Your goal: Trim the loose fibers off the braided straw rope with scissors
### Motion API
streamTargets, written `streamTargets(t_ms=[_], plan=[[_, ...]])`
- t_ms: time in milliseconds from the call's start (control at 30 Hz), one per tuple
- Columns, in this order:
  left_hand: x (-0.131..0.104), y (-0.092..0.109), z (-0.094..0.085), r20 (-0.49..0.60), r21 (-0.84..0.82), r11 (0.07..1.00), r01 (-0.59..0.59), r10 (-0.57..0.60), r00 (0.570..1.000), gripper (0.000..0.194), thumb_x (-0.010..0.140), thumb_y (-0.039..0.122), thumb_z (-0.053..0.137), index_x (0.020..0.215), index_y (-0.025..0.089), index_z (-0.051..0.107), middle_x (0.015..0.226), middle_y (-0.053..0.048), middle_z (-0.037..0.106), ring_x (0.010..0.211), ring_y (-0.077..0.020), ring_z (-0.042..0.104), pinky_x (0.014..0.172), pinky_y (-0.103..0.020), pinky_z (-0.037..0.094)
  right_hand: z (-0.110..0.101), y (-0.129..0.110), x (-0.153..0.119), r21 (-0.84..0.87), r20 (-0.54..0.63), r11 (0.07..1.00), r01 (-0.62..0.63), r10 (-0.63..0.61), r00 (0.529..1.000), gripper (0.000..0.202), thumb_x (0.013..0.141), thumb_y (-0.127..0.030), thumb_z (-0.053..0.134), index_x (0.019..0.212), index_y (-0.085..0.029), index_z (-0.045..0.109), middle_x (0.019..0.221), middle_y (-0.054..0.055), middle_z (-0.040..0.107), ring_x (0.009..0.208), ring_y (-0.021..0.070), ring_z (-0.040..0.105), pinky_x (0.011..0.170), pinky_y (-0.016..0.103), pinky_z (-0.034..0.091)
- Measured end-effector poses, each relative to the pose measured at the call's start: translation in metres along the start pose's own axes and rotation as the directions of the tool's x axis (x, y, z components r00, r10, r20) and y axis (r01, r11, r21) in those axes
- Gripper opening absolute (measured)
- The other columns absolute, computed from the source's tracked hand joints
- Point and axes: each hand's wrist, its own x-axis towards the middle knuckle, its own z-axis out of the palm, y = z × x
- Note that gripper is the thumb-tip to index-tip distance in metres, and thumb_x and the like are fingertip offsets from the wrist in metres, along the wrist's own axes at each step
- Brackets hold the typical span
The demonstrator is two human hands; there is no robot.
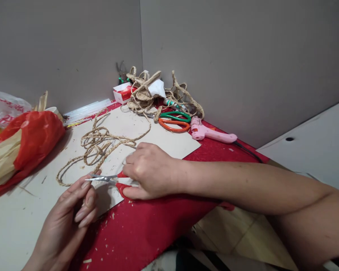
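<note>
My right hand (149, 171) is closed round the red handles of small scissors (106, 178), their blades slightly apart and pointing left. The blades meet the near end of a braided straw cord (100, 162) at the fingertips of my left hand (73, 214). My left hand pinches that cord end between thumb and forefinger, its other fingers curled. From there the cord runs back into a loose, tangled coil on the white board (169, 148). Exactly what lies between the blades is too small to make out.
Behind lie more braided cord (142, 96), green-and-orange-handled scissors (175, 122), a pink glue gun (211, 133) and a red-and-white box (122, 93). Clear sticks (87, 111) lie by the grey wall. A red plastic bag (42, 131) with straw sits left. Scraps dot the red tablecloth (147, 226).
</note>
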Motion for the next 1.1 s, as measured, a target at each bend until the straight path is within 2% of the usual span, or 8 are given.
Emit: streamTargets(t_ms=[133,367,600,700,767,867,1000,1100], plan=[[-0.001,0.000,-0.004,0.052,-0.043,0.998,0.044,-0.042,0.998,0.016,0.076,0.015,0.069,0.064,0.014,0.059,0.054,0.004,0.042,0.043,-0.0026,0.016,0.034,-0.012,0.026,0.001,0.002,0.001,-0.041,-0.026,0.998,0.042,-0.044,0.999,0.038,0.082,-0.046,0.049,0.076,-0.014,0.069,0.070,0.008,0.068,0.067,0.0201,0.059,0.089,0.045,0.030],[-0.001,0.000,-0.008,0.014,-0.119,0.990,0.071,-0.070,0.997,0.005,0.077,0.010,0.066,0.074,0.013,0.064,0.055,0.005,0.039,0.039,-0.0017,0.026,0.033,-0.012,0.031,0.000,0.006,0.005,-0.031,0.025,0.997,0.078,-0.077,0.997,0.027,0.086,-0.031,0.050,0.072,-0.016,0.068,0.071,0.005,0.069,0.065,0.0152,0.056,0.094,0.042,0.026],[-0.003,0.002,-0.009,-0.049,-0.209,0.974,0.091,-0.103,0.993,0.012,0.075,0.011,0.068,0.087,0.015,0.067,0.055,0.006,0.039,0.038,-0.0017,0.031,0.033,-0.012,0.029,0.002,0.025,0.009,0.120,-0.196,0.990,-0.068,0.091,0.976,0.032,0.081,-0.033,0.050,0.055,-0.016,0.059,0.054,0.001,0.058,0.052,0.0096,0.040,0.067,0.029,0.030],[-0.002,0.002,-0.009,-0.040,-0.201,0.974,0.101,-0.111,0.993,0.017,0.074,0.013,0.070,0.091,0.015,0.068,0.055,0.006,0.041,0.039,-0.0021,0.031,0.034,-0.012,0.028,0.002,0.025,0.010,0.342,-0.221,0.926,-0.159,0.243,0.945,0.032,0.078,-0.032,0.054,0.051,-0.016,0.052,0.052,-0.003,0.048,0.051,0.0072,0.031,0.057,0.025,0.025],[-0.002,0.001,-0.006,-0.019,-0.141,0.986,0.092,-0.096,0.995,0.023,0.074,0.016,0.072,0.097,0.015,0.070,0.053,0.006,0.041,0.040,-0.0024,0.029,0.035,-0.013,0.027,0.004,0.021,0.011,0.591,-0.154,0.789,-0.167,0.313,0.937,0.033,0.079,-0.035,0.056,0.054,-0.015,0.051,0.053,-0.005,0.044,0.053,0.0062,0.031,0.054,0.022,0.025],[-0.005,-0.002,0.003,0.021,0.015,0.999,0.048,-0.048,0.999,0.027,0.075,0.023,0.071,0.100,0.013,0.070,0.051,0.005,0.044,0.041,-0.0031,0.023,0.036,-0.014,0.025,0.008,0.009,0.013,0.904,0.075,0.389,-0.179,0.268,0.961,0.033,0.079,-0.044,0.061,0.065,-0.015,0.058,0.058,-0.005,0.047,0.055,0.0054,0.041,0.054,0.019,0.033],[-0.011,-0.009,0.016,-0.009,0.227,0.974,0.024,-0.023,1.000,0.020,0.073,0.034,0.073,0.083,0.016,0.072,0.053,0.000,0.053,0.042,-0.0042,0.025,0.039,-0.016,0.023,0.012,-0.004,0.017,0.948,0.299,-0.164,-0.273,0.155,0.942,0.036,0.068,-0.047,0.073,0.079,-0.014,0.062,0.059,-0.006,0.054,0.049,0.0033,0.045,0.047,0.016,0.035],[-0.014,-0.015,0.021,-0.015,0.382,0.924,-0.006,0.013,1.000,0.027,0.073,0.041,0.072,0.066,0.015,0.070,0.050,-0.001,0.051,0.043,-0.0057,0.027,0.040,-0.018,0.023,0.010,-0.006,0.020,0.889,0.320,-0.387,-0.246,0.140,0.937,0.037,0.064,-0.044,0.077,0.068,-0.013,0.057,0.046,-0.009,0.048,0.038,0.0004,0.035,0.040,0.015,0.025]])
